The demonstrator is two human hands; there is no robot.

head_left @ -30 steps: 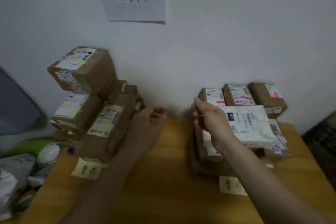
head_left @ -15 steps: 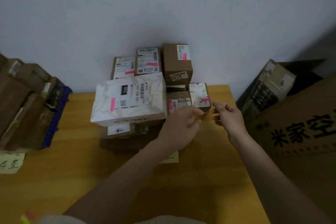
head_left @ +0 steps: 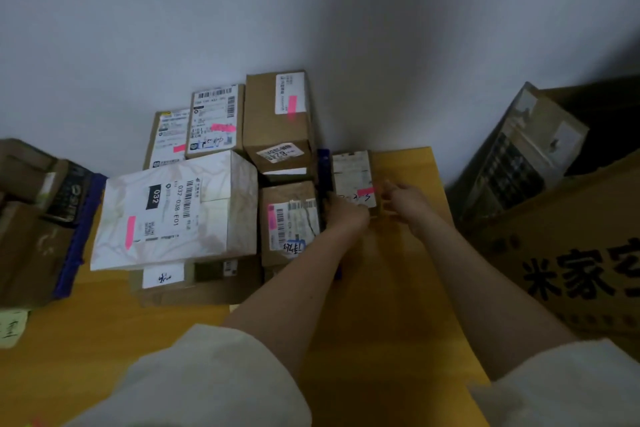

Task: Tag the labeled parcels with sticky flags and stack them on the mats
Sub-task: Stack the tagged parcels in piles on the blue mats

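A small brown parcel (head_left: 351,172) with a white label and a pink flag stands at the right end of a pile of pink-flagged parcels. My left hand (head_left: 344,210) grips its near left corner and my right hand (head_left: 403,199) holds its right side. To the left lie a white parcel (head_left: 173,211) marked 032, a brown parcel (head_left: 289,218) with a barcode label, and taller boxes (head_left: 275,118) against the wall. A blue mat edge (head_left: 323,166) shows beside the small parcel.
The wooden table (head_left: 398,288) ends just right of my hands. A large printed carton (head_left: 571,253) stands off the right edge. On the left sits another parcel pile (head_left: 31,218) on a blue mat (head_left: 74,239), with a yellow note (head_left: 12,326) in front.
The view swung right from the left pile to the pink-flagged pile and drew closer. Both hands moved forward and closed on the small parcel at its right end.
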